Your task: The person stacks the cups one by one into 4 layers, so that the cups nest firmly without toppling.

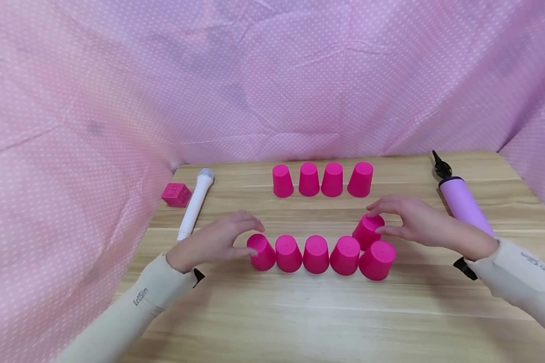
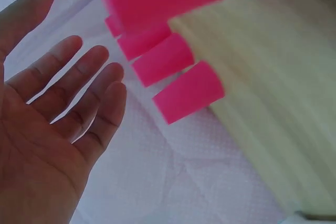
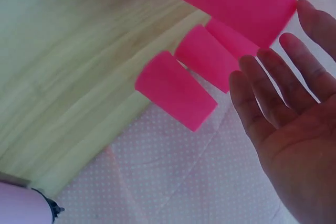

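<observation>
Pink cups stand upside down on the wooden table. At the left end of the front row is a pink cup [image 1: 262,256]; my left hand [image 1: 224,237] is beside it, thumb overlapping its side in the head view. In the left wrist view the fingers [image 2: 94,98] are spread and nearly straight. My right hand [image 1: 413,222] reaches around the top of another pink cup [image 1: 367,234], just behind the row's right end, with fingertips and thumb at its upper edge. The right wrist view shows those fingers [image 3: 278,93] extended, not curled round the cup.
Farther back stands a second row of several pink cups [image 1: 309,180]. A white microphone [image 1: 195,204] and a pink cube [image 1: 176,195] lie at the left. To the right is a purple hand pump [image 1: 465,204] with a black nozzle. Pink dotted cloth [image 1: 272,91] hangs behind the table.
</observation>
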A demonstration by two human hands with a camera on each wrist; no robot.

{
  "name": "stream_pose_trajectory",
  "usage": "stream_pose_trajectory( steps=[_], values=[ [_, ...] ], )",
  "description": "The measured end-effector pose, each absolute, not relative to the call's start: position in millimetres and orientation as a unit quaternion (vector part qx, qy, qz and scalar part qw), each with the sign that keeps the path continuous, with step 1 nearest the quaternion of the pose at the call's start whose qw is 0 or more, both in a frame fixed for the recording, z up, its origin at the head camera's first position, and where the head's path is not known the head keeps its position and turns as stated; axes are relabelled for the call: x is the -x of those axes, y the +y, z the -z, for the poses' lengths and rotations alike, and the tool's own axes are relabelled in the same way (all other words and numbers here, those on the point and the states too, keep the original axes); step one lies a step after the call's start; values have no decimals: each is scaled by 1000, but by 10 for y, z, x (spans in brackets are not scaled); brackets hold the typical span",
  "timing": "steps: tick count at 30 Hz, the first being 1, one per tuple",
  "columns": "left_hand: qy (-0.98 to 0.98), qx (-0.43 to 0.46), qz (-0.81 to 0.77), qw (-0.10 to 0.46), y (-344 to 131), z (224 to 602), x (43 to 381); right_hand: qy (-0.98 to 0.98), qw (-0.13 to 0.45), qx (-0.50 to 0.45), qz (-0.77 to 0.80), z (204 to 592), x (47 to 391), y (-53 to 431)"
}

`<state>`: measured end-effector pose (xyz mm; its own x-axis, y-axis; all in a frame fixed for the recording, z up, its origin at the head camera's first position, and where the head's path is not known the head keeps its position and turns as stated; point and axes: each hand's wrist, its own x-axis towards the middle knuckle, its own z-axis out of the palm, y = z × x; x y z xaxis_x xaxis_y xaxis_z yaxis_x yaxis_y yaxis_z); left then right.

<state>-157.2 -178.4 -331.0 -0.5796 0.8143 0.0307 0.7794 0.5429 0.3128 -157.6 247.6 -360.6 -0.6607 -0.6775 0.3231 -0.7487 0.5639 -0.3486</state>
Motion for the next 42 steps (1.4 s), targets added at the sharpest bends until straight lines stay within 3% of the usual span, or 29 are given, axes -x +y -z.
stream_pose_trajectory(
  steps=[11,42],
  values=[
    [889,-419,-162,88,-1780,3423,1462,-892,35,-373,-254,3668,1551,2450],
    [889,-415,-181,68,-1841,3456,1434,-892,55,-380,-236,3652,1520,2440]
  ],
)
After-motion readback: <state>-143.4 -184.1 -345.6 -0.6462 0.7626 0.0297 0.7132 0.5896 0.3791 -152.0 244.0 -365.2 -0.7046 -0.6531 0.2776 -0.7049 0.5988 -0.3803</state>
